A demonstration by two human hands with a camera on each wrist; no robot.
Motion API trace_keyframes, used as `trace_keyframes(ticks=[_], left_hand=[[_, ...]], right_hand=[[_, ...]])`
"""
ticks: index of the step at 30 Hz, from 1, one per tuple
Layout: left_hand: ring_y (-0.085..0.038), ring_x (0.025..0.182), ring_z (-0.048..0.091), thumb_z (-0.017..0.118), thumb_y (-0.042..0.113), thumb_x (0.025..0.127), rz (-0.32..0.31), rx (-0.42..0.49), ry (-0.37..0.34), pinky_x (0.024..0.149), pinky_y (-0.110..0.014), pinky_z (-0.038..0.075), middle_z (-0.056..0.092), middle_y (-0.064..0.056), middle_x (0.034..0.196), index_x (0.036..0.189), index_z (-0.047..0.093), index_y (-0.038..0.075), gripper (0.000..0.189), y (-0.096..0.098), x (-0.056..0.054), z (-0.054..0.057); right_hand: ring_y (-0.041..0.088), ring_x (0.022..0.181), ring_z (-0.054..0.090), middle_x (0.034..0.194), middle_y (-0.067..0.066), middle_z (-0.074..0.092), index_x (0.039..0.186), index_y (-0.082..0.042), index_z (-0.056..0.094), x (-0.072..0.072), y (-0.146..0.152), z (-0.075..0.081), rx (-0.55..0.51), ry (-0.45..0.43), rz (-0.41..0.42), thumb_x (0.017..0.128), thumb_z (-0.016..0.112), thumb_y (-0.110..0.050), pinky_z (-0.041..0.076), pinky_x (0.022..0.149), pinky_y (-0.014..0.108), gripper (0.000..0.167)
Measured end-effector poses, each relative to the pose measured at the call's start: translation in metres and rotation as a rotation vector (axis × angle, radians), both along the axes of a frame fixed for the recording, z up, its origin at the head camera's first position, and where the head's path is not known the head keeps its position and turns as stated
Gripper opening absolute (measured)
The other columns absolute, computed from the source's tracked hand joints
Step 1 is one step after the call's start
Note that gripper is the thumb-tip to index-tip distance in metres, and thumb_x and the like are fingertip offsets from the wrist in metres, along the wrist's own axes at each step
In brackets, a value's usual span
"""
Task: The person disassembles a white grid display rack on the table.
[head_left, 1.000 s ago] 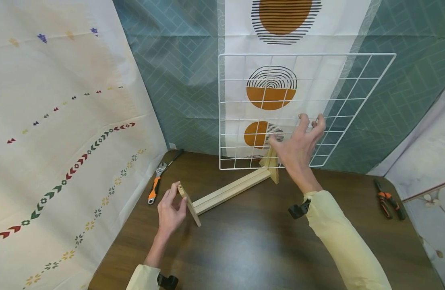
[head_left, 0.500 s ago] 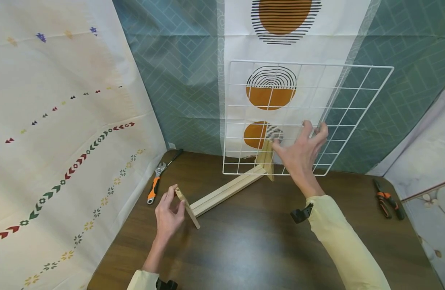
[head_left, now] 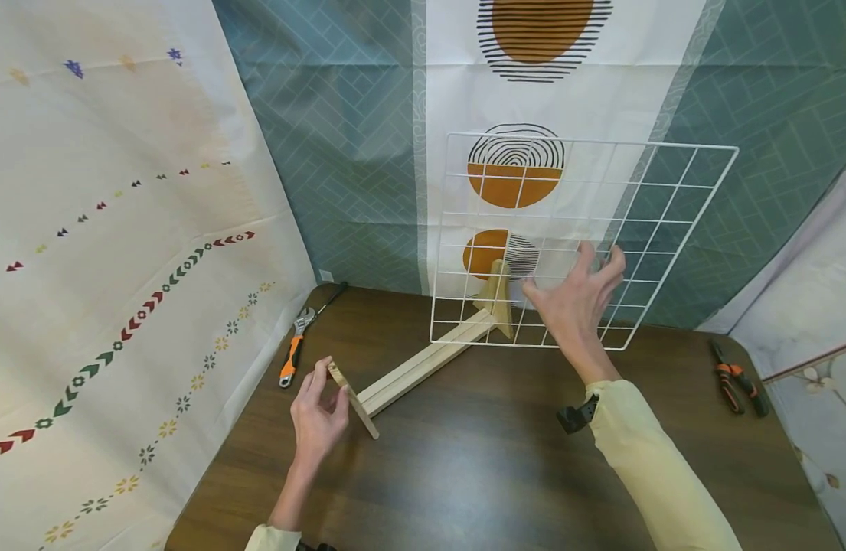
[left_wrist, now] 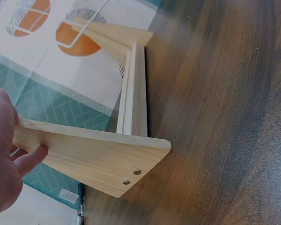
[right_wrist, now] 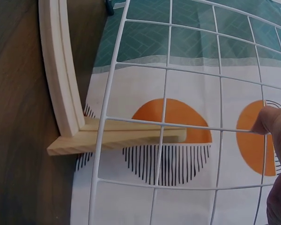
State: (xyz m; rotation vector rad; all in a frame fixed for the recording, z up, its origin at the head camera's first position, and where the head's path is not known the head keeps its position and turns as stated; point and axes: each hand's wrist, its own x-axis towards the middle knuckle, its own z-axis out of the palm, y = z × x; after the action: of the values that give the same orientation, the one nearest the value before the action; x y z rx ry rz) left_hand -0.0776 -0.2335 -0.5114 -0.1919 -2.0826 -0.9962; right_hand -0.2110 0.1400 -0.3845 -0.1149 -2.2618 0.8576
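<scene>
Cloth (head_left: 326, 153) backs the worktop's (head_left: 464, 467) far edge; my left hand (head_left: 317, 417) grips a wooden stand (head_left: 412, 370), my right hand (head_left: 576, 297) a wire grid (head_left: 618, 220).

You've got the table (head_left: 464, 474) before you, a back cloth (head_left: 347, 161) hanging behind it and a side cloth (head_left: 119, 252) along its left. Left of centre, the rails (head_left: 423, 369) slant from near left to far right, between the near end panel (head_left: 354, 400) and the far end panel (head_left: 495, 292). Your left hand (head_left: 317, 417) is on the near end panel, from its left. Over to the right, your right hand (head_left: 577, 302) has the wire grid (right_wrist: 221, 129) in front of the back cloth; the far end panel sits behind the grid's lower left part. Beyond your left hand, by the table's left edge, lies the wrench (head_left: 296, 346), the screwdriver (head_left: 337, 292) just behind. Far right on the table: pliers (head_left: 727, 372), well apart.
</scene>
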Motion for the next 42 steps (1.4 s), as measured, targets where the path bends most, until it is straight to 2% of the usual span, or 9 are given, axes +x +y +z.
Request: trace_keyframes(ticks=[5,10,17,24,30,35,42], left_hand=[[-0.029,0.094,0.067,0.075,-0.018,0.070,-0.001,0.016,-0.002,0.063,-0.017,0.058,0.066,-0.018,0.107,0.128,0.064,0.001,0.062,0.001,0.005,0.001],[-0.027,0.088,0.067,0.075,-0.017,0.070,0.007,0.009,0.005,0.060,-0.025,0.060,0.066,-0.018,0.106,0.127,0.064,0.000,0.061,0.002,0.008,0.001],[-0.026,0.082,0.066,0.074,-0.015,0.073,0.026,-0.010,-0.008,0.064,-0.012,0.056,0.065,-0.018,0.105,0.128,0.063,-0.001,0.058,0.002,0.013,0.001],[-0.026,0.088,0.065,0.073,-0.015,0.072,0.041,-0.003,0.007,0.063,-0.014,0.057,0.065,-0.019,0.105,0.127,0.063,-0.002,0.057,0.002,0.018,0.000],[-0.025,0.092,0.064,0.073,-0.016,0.071,0.057,0.010,0.025,0.066,-0.011,0.055,0.065,-0.019,0.106,0.125,0.064,-0.004,0.056,0.004,0.022,-0.001],[-0.025,0.092,0.064,0.074,-0.017,0.071,0.067,0.008,0.038,0.065,-0.014,0.056,0.065,-0.020,0.104,0.124,0.064,-0.004,0.056,0.004,0.026,-0.001],[-0.026,0.094,0.064,0.074,-0.016,0.071,0.089,0.010,0.040,0.066,-0.010,0.055,0.065,-0.020,0.104,0.125,0.064,-0.004,0.056,0.005,0.029,-0.001]], right_hand=[[0.045,0.132,0.023,0.148,0.028,0.016,0.142,-0.004,0.041,0.001,0.000,-0.005,0.003,-0.025,-0.004,0.065,0.090,-0.033,0.034,0.106,0.060,0.096],[0.046,0.132,0.021,0.149,0.027,0.015,0.141,-0.003,0.041,0.001,0.000,-0.010,0.007,-0.055,-0.001,0.065,0.090,-0.034,0.035,0.105,0.061,0.096],[0.047,0.130,0.023,0.149,0.027,0.013,0.139,-0.001,0.041,0.001,0.002,-0.018,-0.004,-0.129,-0.012,0.063,0.092,-0.036,0.037,0.099,0.064,0.098],[0.049,0.127,0.025,0.148,0.029,0.015,0.139,0.000,0.041,0.002,0.003,-0.026,0.019,-0.146,-0.018,0.061,0.091,-0.038,0.039,0.096,0.065,0.100],[0.050,0.128,0.024,0.151,0.028,0.011,0.140,0.000,0.039,0.005,0.004,-0.031,0.016,-0.212,-0.015,0.065,0.089,-0.037,0.039,0.096,0.065,0.098],[0.050,0.128,0.024,0.151,0.027,0.009,0.142,-0.002,0.037,0.007,0.004,-0.036,0.005,-0.264,-0.012,0.067,0.088,-0.035,0.039,0.095,0.066,0.096],[0.050,0.130,0.022,0.153,0.025,0.006,0.143,-0.003,0.035,0.009,0.005,-0.040,-0.010,-0.292,-0.008,0.067,0.088,-0.033,0.038,0.096,0.068,0.097]])
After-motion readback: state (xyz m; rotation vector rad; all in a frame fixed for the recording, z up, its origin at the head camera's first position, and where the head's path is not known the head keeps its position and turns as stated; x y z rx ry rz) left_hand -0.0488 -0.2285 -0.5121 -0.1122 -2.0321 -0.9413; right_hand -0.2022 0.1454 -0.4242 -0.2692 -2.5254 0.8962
